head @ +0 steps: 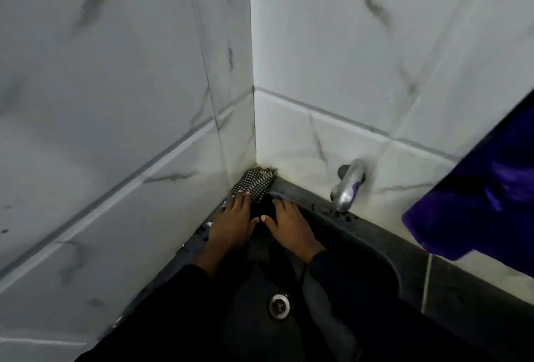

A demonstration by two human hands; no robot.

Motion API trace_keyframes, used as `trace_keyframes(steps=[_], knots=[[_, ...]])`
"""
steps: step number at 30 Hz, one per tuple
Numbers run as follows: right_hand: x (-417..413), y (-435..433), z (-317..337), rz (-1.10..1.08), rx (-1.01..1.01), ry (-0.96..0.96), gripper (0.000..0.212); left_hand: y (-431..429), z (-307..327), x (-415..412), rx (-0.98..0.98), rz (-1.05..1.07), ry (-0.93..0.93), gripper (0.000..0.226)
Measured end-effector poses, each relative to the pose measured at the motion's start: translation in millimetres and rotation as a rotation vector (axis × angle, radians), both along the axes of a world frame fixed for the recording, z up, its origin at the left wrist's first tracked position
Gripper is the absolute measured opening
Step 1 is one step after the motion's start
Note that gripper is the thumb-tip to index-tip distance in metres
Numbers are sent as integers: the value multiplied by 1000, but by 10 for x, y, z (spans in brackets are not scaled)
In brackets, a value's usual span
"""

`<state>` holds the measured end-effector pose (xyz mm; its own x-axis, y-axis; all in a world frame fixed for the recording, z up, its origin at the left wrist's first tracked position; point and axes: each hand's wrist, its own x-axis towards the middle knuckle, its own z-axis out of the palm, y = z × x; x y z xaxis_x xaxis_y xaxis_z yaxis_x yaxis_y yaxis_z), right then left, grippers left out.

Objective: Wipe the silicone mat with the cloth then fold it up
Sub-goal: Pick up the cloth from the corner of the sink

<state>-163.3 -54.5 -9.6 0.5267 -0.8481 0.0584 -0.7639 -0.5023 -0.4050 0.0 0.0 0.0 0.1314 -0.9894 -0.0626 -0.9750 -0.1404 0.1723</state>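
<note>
Hands both reach into the far corner of a dark sink [361, 234], palms down, fingers flat and spread, no grip on anything. Left hand [231, 223]: fingertips touch the near edge of the checked black-and-white cloth [255, 184], which lies bunched in the corner where the two marble-patterned tiled walls [115, 101] meet. Right hand [289, 225]: resting just beside the left, on a dark surface; whether this is the silicone mat cannot be told, too dim. Metal tap [348, 185] projects from the right wall. Drain [279, 306] below the wrists. Purple fabric [476, 202] hangs at right.
</note>
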Motion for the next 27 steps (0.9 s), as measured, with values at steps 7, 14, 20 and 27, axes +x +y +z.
trace_keyframes(steps=[7,14,20,27], knots=[[586,-473,-229,-149,169,-127,40,-317,-267,217,80,-8,49,77],[921,-878,-607,-415,318,-412,44,-497,-451,385,121,-89,44,80],[1117,-1023,-823,-625,416,-534,59,-516,-490,438,202,-120,42,105],[1248,-945,-356,-594,490,-470,50,-589,-376,503,253,-124,188,95]])
